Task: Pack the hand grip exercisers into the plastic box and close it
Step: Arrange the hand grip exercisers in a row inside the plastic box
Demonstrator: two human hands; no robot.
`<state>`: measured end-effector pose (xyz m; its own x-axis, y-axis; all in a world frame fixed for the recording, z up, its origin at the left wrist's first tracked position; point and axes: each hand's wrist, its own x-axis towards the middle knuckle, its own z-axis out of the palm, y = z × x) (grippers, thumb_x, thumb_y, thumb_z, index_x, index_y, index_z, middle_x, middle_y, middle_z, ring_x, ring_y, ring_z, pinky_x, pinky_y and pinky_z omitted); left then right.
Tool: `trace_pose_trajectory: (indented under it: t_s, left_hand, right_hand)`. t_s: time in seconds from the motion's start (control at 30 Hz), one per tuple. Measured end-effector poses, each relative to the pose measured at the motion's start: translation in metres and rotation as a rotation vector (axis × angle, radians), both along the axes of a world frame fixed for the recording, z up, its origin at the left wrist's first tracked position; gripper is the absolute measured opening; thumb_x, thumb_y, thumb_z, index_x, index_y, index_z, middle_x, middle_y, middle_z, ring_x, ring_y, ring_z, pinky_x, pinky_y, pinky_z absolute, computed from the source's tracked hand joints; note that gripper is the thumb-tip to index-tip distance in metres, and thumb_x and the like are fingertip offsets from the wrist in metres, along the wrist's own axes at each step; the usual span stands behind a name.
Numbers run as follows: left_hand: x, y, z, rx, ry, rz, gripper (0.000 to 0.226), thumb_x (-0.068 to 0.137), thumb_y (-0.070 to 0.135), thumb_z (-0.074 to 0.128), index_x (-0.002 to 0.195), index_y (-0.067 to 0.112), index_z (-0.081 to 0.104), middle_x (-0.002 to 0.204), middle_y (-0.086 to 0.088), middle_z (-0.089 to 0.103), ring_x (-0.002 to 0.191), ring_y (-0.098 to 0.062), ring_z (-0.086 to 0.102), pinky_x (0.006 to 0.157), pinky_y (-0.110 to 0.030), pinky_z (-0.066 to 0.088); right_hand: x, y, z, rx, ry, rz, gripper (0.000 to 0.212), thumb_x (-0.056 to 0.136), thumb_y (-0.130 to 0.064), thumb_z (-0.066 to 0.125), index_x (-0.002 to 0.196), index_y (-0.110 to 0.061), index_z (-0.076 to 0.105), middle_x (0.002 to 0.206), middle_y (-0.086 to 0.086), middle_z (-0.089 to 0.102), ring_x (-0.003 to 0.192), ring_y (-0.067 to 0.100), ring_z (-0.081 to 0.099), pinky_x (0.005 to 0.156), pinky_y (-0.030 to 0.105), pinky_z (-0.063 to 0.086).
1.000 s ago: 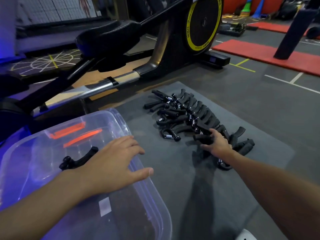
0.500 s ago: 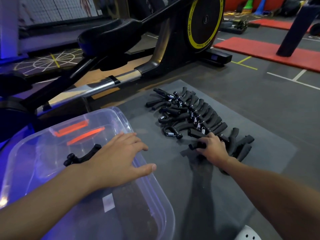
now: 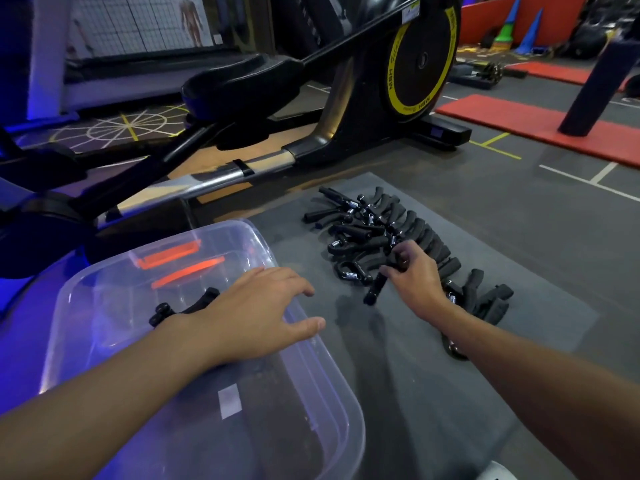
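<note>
Our right hand (image 3: 415, 282) has closed round one exerciser (image 3: 375, 289), its handle jutting below our fingers; our left hand (image 3: 256, 313) rests spread on the plastic box (image 3: 90, 306).

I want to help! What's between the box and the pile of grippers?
Bare grey mat, seen from the head camera; left hand fingertips overhang the box edge.

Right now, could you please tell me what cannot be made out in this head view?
Head view: black hand grip exerciser in the clear plastic box: near end behind the left hand.
Held black exerciser: upper part inside the right hand.
Exerciser pile: overlapping, uncountable.
Box's near side: cut by bottom edge.
</note>
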<state>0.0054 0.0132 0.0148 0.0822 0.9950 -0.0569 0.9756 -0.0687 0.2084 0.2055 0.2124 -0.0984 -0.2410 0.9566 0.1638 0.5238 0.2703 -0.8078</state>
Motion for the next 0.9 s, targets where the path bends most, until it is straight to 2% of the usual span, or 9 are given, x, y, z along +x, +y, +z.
trace_pose_trajectory:
  t_s: [0.13,0.3,0.37,0.43,0.57,0.7,0.77,0.87,0.9]
  left_hand:
    - [-0.002,-0.006,0.009,0.025,-0.042,0.038,0.05,0.089,0.061,0.048,0.129,0.031,0.052,0.131,0.017,0.052,0.123,-0.006,0.046,0.106,-0.03,0.033]
    - [-0.012,-0.02,0.019,0.077,-0.085,0.094,0.046,0.09,0.056,0.05,0.129,0.031,0.053,0.13,0.015,0.055,0.121,-0.008,0.05,0.104,-0.034,0.038]
    - [-0.018,-0.029,0.024,0.118,-0.101,0.12,0.044,0.091,0.052,0.052,0.129,0.031,0.053,0.132,0.015,0.055,0.122,-0.008,0.05,0.104,-0.035,0.039]
    - [-0.024,-0.038,0.031,0.159,-0.117,0.16,0.041,0.091,0.05,0.053,0.128,0.032,0.053,0.131,0.015,0.055,0.121,-0.009,0.051,0.102,-0.036,0.041]
    - [-0.042,-0.056,0.04,0.243,-0.164,0.242,0.033,0.088,0.051,0.053,0.118,0.038,0.054,0.118,0.018,0.06,0.106,-0.011,0.059,0.091,-0.038,0.048]
    - [-0.055,-0.075,0.048,0.318,-0.22,0.325,0.044,0.079,0.058,0.05,0.12,0.04,0.053,0.111,0.019,0.061,0.104,-0.008,0.059,0.09,-0.038,0.05]
    - [-0.059,-0.084,0.052,0.347,-0.238,0.347,0.044,0.079,0.057,0.054,0.12,0.04,0.054,0.108,0.02,0.061,0.101,-0.005,0.059,0.087,-0.037,0.05]
    - [-0.063,-0.094,0.057,0.352,-0.235,0.357,0.028,0.084,0.05,0.062,0.111,0.042,0.057,0.103,0.021,0.06,0.097,-0.001,0.057,0.074,-0.02,0.045]
    - [-0.064,-0.097,0.058,0.344,-0.239,0.363,0.025,0.084,0.048,0.064,0.108,0.041,0.058,0.102,0.02,0.061,0.097,-0.002,0.058,0.072,-0.018,0.043]
  right_hand:
    - [-0.018,-0.014,0.032,0.066,0.09,0.031,0.03,0.081,-0.018,0.075,0.104,-0.024,0.057,0.078,-0.007,0.056,0.066,0.006,0.051,0.058,0.012,0.04]
    - [-0.043,-0.039,0.073,0.144,0.186,0.094,0.031,0.084,-0.022,0.073,0.111,-0.025,0.06,0.078,-0.008,0.055,0.07,0.005,0.054,0.063,0.012,0.044]
    - [-0.054,-0.049,0.088,0.192,0.223,0.125,0.03,0.084,-0.027,0.072,0.111,-0.031,0.06,0.08,-0.003,0.057,0.075,0.014,0.06,0.072,0.027,0.053]
    - [-0.066,-0.059,0.103,0.206,0.275,0.16,0.026,0.083,-0.033,0.071,0.106,-0.036,0.061,0.08,0.001,0.058,0.076,0.024,0.063,0.073,0.042,0.056]
    - [-0.086,-0.089,0.134,0.212,0.391,0.218,0.024,0.083,-0.026,0.072,0.101,-0.038,0.061,0.074,0.006,0.059,0.069,0.027,0.066,0.069,0.048,0.056]
    - [-0.102,-0.12,0.156,0.138,0.491,0.303,0.025,0.084,-0.016,0.072,0.105,-0.026,0.062,0.078,0.012,0.059,0.072,0.033,0.068,0.069,0.048,0.058]
    - [-0.109,-0.131,0.16,0.094,0.514,0.331,0.024,0.085,-0.013,0.072,0.105,-0.021,0.062,0.08,0.015,0.059,0.077,0.036,0.067,0.067,0.044,0.06]
    - [-0.117,-0.146,0.162,0.006,0.526,0.366,0.021,0.085,-0.011,0.071,0.102,-0.019,0.061,0.089,0.025,0.061,0.077,0.035,0.067,0.063,0.031,0.059]
    - [-0.12,-0.15,0.162,-0.024,0.527,0.379,0.021,0.085,-0.01,0.071,0.102,-0.017,0.061,0.089,0.025,0.062,0.072,0.033,0.067,0.063,0.031,0.059]
